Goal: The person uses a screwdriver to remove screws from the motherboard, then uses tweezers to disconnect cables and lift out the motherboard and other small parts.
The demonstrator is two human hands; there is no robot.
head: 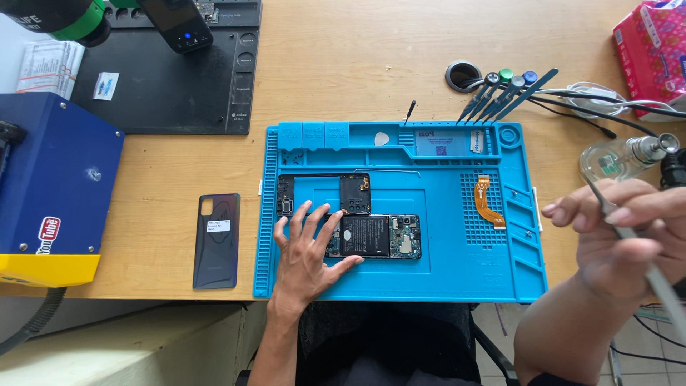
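Left hand [307, 261] flat, fingers [306, 218] spread wide, pressing the open phone [375, 236] on the blue mat [457, 268]; right hand [622, 239] fingers pinched around tweezers [647, 261].

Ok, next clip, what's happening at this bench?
A person sits at a wooden desk over a blue work mat. The left hand lies flat on the mat, fingers against an opened phone whose battery and boards show. The right hand is raised off to the side, holding metal tweezers. The phone's back cover lies on the desk left of the mat, an orange flex cable on the mat's right part.
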